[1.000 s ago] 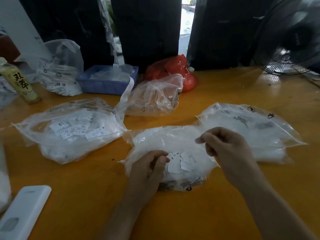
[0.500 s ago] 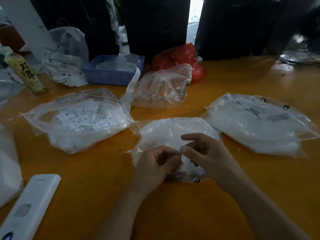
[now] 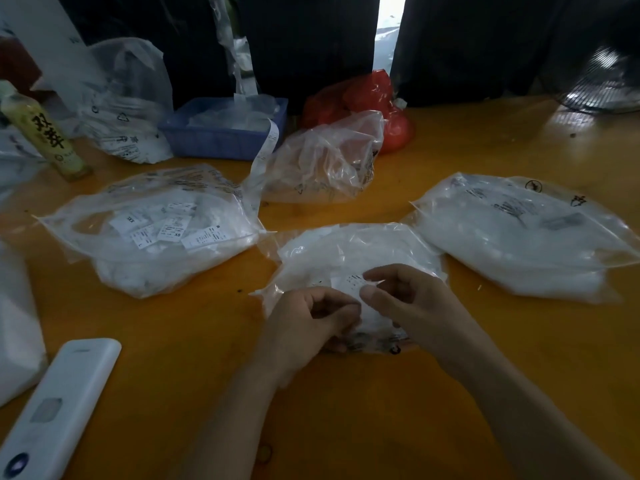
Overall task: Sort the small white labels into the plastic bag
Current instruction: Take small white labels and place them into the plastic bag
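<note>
Both hands, left (image 3: 311,318) and right (image 3: 403,301), are pinching small white labels (image 3: 349,284) at the middle plastic bag (image 3: 349,252) on the orange surface (image 3: 346,410); bulging neighbouring bags suggest sorting is well under way.

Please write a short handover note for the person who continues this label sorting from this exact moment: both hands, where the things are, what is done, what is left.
Left hand: curled on the near edge of the middle plastic bag.
Right hand: pinches a small white label at that bag.
Things: the middle bag lies on the orange table, partly filled with labels. A fuller bag lies to its left and another to its right.
Done: many labels are already bagged.
Left: put the pinched label in. Whether loose labels remain elsewhere cannot be told.
</note>
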